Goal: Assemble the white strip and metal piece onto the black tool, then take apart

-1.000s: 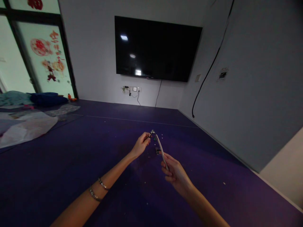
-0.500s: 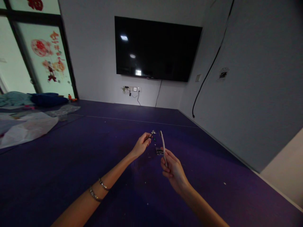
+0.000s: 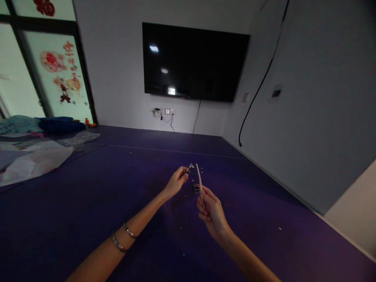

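One crumpled, translucent white plastic sheet [image 3: 38,161] at far left, on dark purple floor [image 3: 152,243]; folded dark blue cloth [image 3: 63,124] behind. Next, left hand [image 3: 176,181], closed, gripping small silvery metal object with dark handle [image 3: 189,169], raised above floor. Just right of it in view, tiny green piece [image 3: 192,173]. Beyond, on wall, wide black flat-screen television [image 3: 195,62]. Then small, dark rectangular item [image 3: 196,188], partly hidden by long, slim, curved off-white stick [image 3: 199,176]. Stick upright, gripped low in closed right hand [image 3: 212,209], top near silvery object; contact: cannot tell. Far right, long black cable [image 3: 262,81] hanging along wall.
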Demonstrator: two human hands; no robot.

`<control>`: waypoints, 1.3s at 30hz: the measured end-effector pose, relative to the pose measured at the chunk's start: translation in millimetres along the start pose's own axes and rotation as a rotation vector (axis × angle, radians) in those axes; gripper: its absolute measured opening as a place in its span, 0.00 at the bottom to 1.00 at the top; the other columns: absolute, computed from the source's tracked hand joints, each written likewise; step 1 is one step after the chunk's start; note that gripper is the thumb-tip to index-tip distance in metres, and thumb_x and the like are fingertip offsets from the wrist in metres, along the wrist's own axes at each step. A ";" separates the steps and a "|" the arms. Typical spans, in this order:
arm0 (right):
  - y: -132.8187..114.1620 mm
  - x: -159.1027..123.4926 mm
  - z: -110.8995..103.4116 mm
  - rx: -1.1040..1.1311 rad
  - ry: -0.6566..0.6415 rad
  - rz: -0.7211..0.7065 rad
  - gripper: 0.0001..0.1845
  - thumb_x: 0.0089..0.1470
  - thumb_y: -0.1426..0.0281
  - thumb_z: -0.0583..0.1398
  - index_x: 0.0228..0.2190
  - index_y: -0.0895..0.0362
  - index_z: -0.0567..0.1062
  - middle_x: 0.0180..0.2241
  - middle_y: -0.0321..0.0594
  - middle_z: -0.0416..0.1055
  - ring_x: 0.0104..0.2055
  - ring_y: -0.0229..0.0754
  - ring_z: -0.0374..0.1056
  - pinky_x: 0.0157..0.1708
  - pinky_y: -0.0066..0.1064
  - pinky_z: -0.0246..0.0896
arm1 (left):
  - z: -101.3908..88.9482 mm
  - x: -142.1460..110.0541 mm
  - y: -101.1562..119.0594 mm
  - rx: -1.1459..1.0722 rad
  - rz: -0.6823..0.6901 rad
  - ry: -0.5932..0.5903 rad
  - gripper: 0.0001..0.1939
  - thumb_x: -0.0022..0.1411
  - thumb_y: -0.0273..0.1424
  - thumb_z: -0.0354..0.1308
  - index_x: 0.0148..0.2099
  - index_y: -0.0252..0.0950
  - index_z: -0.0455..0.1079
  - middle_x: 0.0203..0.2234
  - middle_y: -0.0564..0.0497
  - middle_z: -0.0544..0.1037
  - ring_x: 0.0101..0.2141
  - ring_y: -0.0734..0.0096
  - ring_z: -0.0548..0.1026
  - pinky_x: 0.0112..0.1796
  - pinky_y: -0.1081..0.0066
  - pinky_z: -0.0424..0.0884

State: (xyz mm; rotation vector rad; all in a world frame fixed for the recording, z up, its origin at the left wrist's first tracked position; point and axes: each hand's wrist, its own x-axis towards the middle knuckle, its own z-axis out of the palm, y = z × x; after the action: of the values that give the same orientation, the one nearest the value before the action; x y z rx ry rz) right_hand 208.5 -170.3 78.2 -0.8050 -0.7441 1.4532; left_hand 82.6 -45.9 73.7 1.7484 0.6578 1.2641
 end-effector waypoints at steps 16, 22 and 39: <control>6.5 -8.5 2.9 -0.032 -0.055 0.060 0.18 0.47 0.61 0.60 0.40 0.52 0.64 0.17 0.25 0.55 0.13 0.25 0.39 0.11 0.18 0.27 | -0.5 0.8 3.9 -0.030 0.018 0.032 0.06 0.59 0.31 0.49 0.37 0.34 0.60 0.21 0.58 0.61 0.22 0.79 0.59 0.25 0.76 0.57; -1.0 -4.7 3.1 0.007 -0.038 -0.031 0.18 0.47 0.61 0.60 0.40 0.53 0.65 0.17 0.25 0.54 0.14 0.25 0.39 0.11 0.18 0.28 | 1.5 -1.6 3.0 -0.010 0.010 0.008 0.06 0.58 0.31 0.49 0.38 0.34 0.61 0.21 0.58 0.61 0.21 0.80 0.58 0.24 0.76 0.56; 12.7 -4.8 6.1 0.050 -0.013 0.020 0.16 0.45 0.60 0.60 0.35 0.53 0.64 0.15 0.23 0.51 0.13 0.25 0.38 0.11 0.18 0.26 | 3.9 -3.8 -2.8 0.028 0.006 -0.035 0.06 0.58 0.32 0.50 0.37 0.34 0.61 0.21 0.58 0.62 0.22 0.79 0.59 0.25 0.76 0.56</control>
State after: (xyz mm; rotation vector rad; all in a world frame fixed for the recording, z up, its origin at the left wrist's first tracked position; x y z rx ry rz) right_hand 196.5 -175.5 71.1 -0.7673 -0.7086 1.4908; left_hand 85.1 -48.8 69.0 1.7922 0.6535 1.2314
